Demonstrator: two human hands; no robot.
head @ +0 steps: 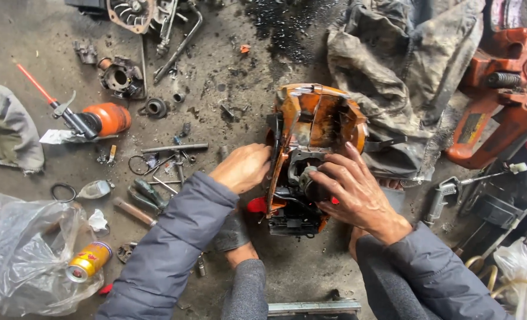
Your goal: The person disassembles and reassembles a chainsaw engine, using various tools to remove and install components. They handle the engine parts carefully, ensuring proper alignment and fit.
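Grimy concrete floor point(311, 278) carries it all: an orange engine housing point(314, 127) sits centre, a dirty grey rag point(402, 71) beside it. Left, an orange oil can point(100, 118), scattered bolts and rings point(166, 157), a clear plastic bag point(21, 249), a yellow can point(89, 261), possibly a cylinder point(120, 77).

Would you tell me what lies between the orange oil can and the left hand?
In the head view, loose metal rods and small parts lie on the floor between the oil can and the left hand.
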